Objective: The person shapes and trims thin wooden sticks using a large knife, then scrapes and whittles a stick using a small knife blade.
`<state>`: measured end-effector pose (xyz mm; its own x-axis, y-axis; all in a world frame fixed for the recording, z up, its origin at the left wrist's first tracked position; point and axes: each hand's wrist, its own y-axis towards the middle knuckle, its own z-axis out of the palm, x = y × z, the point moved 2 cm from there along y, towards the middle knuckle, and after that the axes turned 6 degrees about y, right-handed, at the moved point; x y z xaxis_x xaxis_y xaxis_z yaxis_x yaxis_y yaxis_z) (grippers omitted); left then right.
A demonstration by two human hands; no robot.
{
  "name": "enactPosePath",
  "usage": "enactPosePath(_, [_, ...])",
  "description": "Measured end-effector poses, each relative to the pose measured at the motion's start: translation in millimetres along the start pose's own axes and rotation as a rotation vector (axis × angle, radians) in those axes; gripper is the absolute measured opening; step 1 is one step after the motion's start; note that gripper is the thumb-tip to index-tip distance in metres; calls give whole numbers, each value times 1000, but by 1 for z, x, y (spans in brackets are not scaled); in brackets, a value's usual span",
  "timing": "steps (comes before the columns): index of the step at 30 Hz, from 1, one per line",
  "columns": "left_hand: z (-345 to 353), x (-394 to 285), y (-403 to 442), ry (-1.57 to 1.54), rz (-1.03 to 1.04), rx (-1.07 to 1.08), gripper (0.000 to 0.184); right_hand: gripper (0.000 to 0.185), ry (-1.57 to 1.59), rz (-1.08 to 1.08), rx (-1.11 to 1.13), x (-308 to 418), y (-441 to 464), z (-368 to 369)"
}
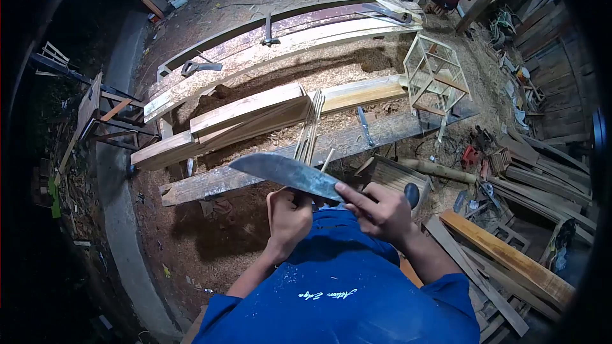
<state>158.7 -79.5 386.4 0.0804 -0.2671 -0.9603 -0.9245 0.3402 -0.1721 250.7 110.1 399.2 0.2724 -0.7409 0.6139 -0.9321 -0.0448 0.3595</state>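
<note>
Grey steel spans the space in front of you: a broad, curved knife (287, 174), its tip off to the left and beyond your left hand (290, 218). Your right hand (378, 211) is closed around the rear of the knife, its thumb pressed along the flat of the blade, and a dark rounded end shows just right of the knuckles. Your left hand is curled just below the blade, its fingers bent in; the blade partly covers them, so you cannot tell what they pinch. A thin stick (328, 160) pokes up past the blade, between your hands and farther out.

Beyond your left hand, a bundle of thin wooden strips (310, 126) lies across a pale timber beam (248, 109). A slim tool (365, 126) lies on the weathered plank (217, 181) ahead of your hands, and a slatted wooden frame (437, 75) stands farther out to the right. Farther ahead, a hammer (269, 33) and a handsaw (201, 67) rest on the shaving-strewn timber.
</note>
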Motion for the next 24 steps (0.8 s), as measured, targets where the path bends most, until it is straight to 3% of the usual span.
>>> enactPosePath(5, [2, 28, 3, 30, 10, -24, 12, 57, -8, 20, 34, -1, -5, 6])
enactPosePath(9, [1, 10, 2, 80, 70, 34, 12, 58, 5, 25, 51, -4, -4, 1])
enactPosePath(12, [-1, -13, 0, 132, -1, 67, 14, 58, -55, 155, -66, -27, -4, -12])
enactPosePath(13, [-4, -16, -5, 128, 89, 72, 19, 58, -90, 169, -161, -49, -1, -20])
enactPosePath(15, [-10, -25, -3, 123, 64, 70, 21, 58, -123, 189, -260, -60, -4, -29])
enactPosePath(21, [7, -8, 13, -34, -67, 13, 14, 58, -33, 69, -55, -13, 4, -18])
enactPosePath(24, [3, 11, 15, 19, -12, -16, 11, 60, -56, 2, -10, -8, 2, 6])
